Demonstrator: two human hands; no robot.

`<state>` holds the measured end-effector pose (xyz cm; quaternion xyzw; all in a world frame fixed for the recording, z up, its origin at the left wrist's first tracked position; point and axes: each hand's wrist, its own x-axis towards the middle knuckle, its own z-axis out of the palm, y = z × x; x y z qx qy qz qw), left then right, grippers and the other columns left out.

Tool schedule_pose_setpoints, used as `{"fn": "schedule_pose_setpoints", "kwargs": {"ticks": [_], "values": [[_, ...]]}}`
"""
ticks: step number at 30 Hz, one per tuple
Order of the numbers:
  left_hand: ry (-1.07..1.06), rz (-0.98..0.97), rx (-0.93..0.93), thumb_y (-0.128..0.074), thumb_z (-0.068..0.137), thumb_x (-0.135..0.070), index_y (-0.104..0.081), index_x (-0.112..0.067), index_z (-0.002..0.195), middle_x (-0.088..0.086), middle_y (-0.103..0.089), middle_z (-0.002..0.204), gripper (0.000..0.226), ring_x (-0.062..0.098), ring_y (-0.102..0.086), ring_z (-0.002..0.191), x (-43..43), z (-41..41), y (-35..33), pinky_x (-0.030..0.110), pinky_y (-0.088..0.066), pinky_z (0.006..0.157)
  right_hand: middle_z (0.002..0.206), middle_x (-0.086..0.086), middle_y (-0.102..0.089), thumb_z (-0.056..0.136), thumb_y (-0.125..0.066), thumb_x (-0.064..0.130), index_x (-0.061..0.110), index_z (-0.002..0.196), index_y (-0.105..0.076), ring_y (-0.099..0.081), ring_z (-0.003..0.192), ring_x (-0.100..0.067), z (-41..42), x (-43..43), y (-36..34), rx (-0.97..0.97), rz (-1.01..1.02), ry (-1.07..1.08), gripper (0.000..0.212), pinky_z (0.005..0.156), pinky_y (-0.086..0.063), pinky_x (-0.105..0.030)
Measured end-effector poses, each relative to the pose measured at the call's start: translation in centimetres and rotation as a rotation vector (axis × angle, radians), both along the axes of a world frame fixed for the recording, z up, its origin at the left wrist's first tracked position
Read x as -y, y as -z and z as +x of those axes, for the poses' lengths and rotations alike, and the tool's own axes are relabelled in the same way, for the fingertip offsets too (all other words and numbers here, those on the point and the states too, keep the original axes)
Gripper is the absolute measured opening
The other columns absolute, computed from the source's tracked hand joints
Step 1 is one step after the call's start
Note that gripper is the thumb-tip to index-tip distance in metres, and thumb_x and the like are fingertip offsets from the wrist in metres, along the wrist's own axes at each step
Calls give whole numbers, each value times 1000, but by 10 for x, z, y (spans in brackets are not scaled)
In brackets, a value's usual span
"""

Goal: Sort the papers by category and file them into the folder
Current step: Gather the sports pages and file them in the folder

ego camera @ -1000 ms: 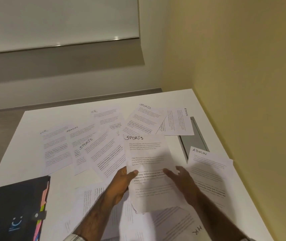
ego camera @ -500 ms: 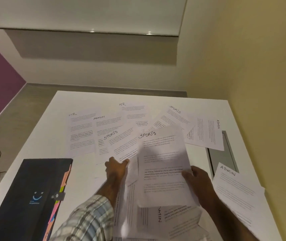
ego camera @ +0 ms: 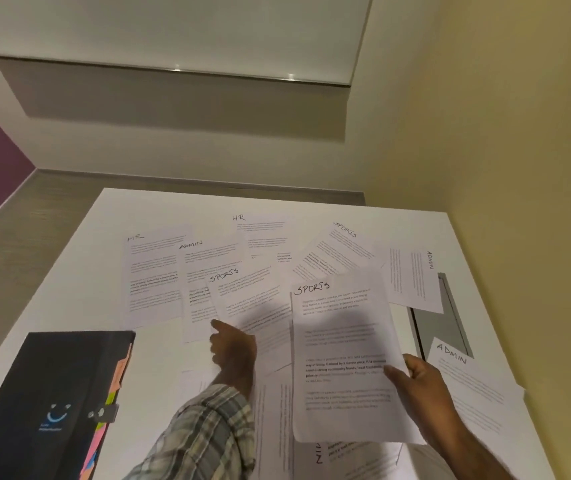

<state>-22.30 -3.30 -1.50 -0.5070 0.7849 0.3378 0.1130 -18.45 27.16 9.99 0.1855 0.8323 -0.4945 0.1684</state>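
Several printed sheets headed HR, ADMIN or SPORTS lie spread over a white table point(ego camera: 69, 282). My right hand point(ego camera: 419, 386) grips the right edge of a SPORTS sheet point(ego camera: 343, 358), lifted above the table. My left hand point(ego camera: 232, 344) reaches forward, its fingers touching the lower part of another SPORTS sheet point(ego camera: 242, 299) that lies flat. A closed black folder point(ego camera: 45, 403) with coloured tabs along its right edge sits at the near left.
An ADMIN sheet point(ego camera: 474, 386) lies at the near right, another ADMIN sheet point(ego camera: 412, 278) at the far right beside a grey slot point(ego camera: 450, 320) in the table. A yellow wall runs close along the right. Cables lie on the floor at the left.
My left hand has let go of the lifted SPORTS sheet and moved forward-left onto the flat SPORTS sheet. My right hand alone now holds the lifted sheet.
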Motion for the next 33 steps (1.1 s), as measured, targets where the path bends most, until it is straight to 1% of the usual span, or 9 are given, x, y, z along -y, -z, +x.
{"fn": "schedule_pose_setpoints", "kwargs": {"ticks": [3, 6, 11, 15, 21, 24, 27, 29, 33], "values": [[-35, 16, -86, -52, 97, -11, -48, -3, 131, 22, -58, 129, 35, 39, -58, 118, 7, 4, -8, 47, -49, 99, 78, 2, -79, 95, -68, 12, 15, 91, -76, -73, 62, -14, 5, 0, 0, -14, -5, -8, 9, 53, -51, -24], [28, 87, -226, -46, 102, -14, -61, -4, 116, 9, -64, 111, 22, 26, -60, 95, 11, 12, -25, 36, -50, 80, 82, -3, -79, 95, -67, 13, 13, 92, -75, -74, 66, -20, 5, 1, -3, -26, -56, -15, 9, 57, -54, -31], [6, 171, -423, -44, 100, -6, -68, -7, 114, 7, -70, 109, 27, 27, -66, 101, 24, 42, -29, 33, -51, 86, 88, -4, -78, 99, -63, 20, 17, 99, -71, -76, 72, -24, -6, 19, -3, -16, -99, -77, 9, 60, -59, -36], [-13, 447, -565, -54, 101, -11, -73, -19, 119, -2, -77, 109, 27, 19, -74, 98, 34, 73, -51, 37, -59, 90, 94, -8, -77, 98, -64, 21, 12, 103, -70, -74, 81, -28, -17, 52, -5, 3, -168, -101, 11, 65, -56, -35], [-60, 816, -651, -56, 102, -10, -74, -13, 116, 11, -78, 108, 23, 27, -74, 93, 34, 111, -110, 38, -59, 83, 69, -8, -54, 86, -72, 23, 6, 73, -52, -49, 69, -28, -19, 95, -15, -39, -258, -99, 29, 63, -38, -37], [15, 858, -638, -61, 99, -11, -75, -4, 106, 18, -75, 101, 17, 25, -70, 81, 30, 123, -134, 34, -57, 71, 88, -3, -68, 92, -72, 13, 10, 101, -59, -63, 78, -10, -16, 107, -20, -20, -392, -118, 16, 65, -49, -19], [73, 832, -600, -58, 101, -18, -72, -2, 110, 15, -75, 99, 23, 17, -72, 79, 31, 133, -145, 28, -57, 67, 104, 10, -65, 94, -68, 3, 19, 125, -52, -64, 84, -4, -11, 115, -20, -16, -489, -146, 39, 68, -51, -12], [5, 896, -589, -47, 105, -37, -72, -12, 117, 12, -76, 109, 37, 18, -74, 92, 38, 133, -150, 30, -58, 76, 114, 0, -73, 94, -68, 5, 18, 125, -57, -73, 93, -17, -11, 119, -20, -15, -494, -169, 35, 80, -58, -25], [-63, 1066, -666, -33, 104, -57, -62, -22, 136, 11, -69, 131, 56, 31, -65, 122, 64, 127, -146, 44, -48, 105, 104, -4, -80, 98, -61, 5, 7, 114, -68, -78, 88, -26, -9, 124, -25, -4, -478, -252, 18, 68, -61, -31]]}}
